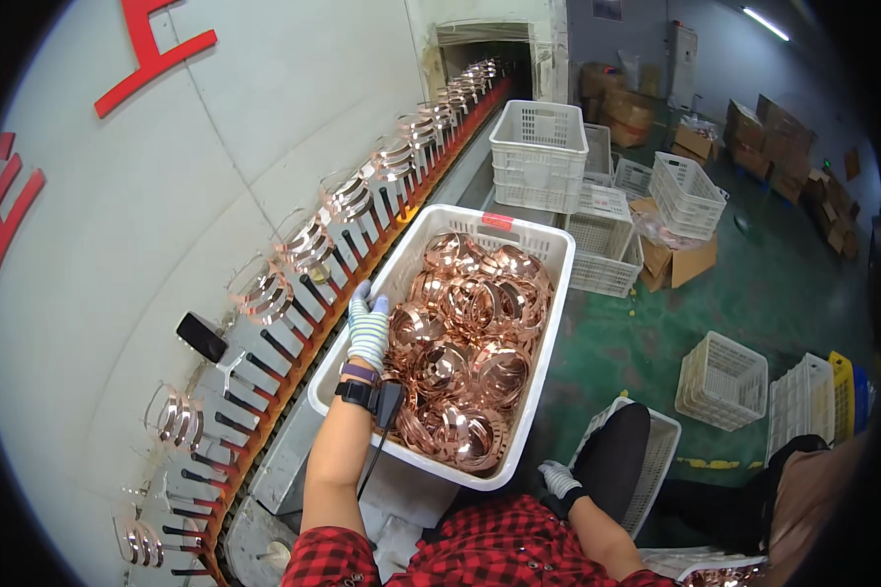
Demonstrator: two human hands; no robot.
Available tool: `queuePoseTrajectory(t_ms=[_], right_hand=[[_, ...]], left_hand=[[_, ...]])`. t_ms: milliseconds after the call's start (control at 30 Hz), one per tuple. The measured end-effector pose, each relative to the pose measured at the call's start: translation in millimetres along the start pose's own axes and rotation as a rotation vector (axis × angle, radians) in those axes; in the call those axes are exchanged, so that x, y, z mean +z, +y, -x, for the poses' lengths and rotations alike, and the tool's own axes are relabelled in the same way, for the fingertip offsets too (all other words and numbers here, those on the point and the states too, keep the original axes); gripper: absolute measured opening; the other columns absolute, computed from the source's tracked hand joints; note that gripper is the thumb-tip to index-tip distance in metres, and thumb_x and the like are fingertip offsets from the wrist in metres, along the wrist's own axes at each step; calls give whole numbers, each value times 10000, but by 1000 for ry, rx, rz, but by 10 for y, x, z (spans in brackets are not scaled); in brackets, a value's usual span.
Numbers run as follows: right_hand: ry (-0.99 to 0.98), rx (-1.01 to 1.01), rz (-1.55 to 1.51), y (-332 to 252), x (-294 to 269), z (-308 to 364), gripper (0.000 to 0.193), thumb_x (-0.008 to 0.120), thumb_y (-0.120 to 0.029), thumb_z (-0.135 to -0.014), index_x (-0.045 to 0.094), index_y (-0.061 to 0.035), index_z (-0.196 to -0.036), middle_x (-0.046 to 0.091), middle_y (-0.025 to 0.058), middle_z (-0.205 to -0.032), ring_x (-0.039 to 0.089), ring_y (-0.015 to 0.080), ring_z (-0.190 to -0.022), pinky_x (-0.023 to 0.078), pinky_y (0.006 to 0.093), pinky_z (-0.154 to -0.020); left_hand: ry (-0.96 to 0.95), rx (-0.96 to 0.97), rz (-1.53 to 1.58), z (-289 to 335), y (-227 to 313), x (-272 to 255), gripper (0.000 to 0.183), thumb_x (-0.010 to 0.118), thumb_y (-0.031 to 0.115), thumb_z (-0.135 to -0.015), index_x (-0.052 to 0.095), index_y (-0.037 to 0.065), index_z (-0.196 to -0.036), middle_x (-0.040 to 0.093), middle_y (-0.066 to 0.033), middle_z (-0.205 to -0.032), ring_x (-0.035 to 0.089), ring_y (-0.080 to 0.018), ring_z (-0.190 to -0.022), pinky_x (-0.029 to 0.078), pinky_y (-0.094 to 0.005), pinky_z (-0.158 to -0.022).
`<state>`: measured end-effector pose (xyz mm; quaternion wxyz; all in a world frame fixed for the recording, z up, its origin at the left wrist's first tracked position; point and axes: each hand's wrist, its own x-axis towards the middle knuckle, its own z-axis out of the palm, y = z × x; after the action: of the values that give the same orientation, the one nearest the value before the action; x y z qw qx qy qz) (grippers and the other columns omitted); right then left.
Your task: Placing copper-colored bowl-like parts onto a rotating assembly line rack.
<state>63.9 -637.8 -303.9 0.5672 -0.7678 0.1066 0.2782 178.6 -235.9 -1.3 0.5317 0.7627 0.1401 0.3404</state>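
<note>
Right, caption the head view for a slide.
Striped-gloved left hand at a white plastic crate full of copper-coloured metal rings, beside a loaded conveyor.

The left hand [367, 331] is at a white crate [550, 245] of copper-coloured rings [470, 305], the right hand [560, 479] near 1 dark-clad leg [617, 450].

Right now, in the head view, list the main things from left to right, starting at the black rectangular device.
Black rectangular device → gloved left hand → heap of copper-coloured rings → gloved right hand → white floor crate → yellow crate.
</note>
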Motion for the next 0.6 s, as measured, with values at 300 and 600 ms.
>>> queuePoseTrajectory(t_ms=[300,600], right_hand=[[-146,119,-248,121,72,-151,308,500,-157,-799,525,-3,-1065,584,104,-885,576,205,-731,462,306,-630],[-159,163,-297,95,99,-159,289,469,-163,-810,529,-20,-1054,584,104,-883,575,230,-753,462,323,-651]], left_hand=[[120,-59,378,-67,-156,-46,405,509,98,-809,403,0,-1187,489,-133,-1111,526,-185,-887,446,-294,-787],[500,-471,1147,224,292,-1043,990,661,586,-589,212,46,-1287,283,-132,-1289,316,-265,-1167,301,-396,-970]])
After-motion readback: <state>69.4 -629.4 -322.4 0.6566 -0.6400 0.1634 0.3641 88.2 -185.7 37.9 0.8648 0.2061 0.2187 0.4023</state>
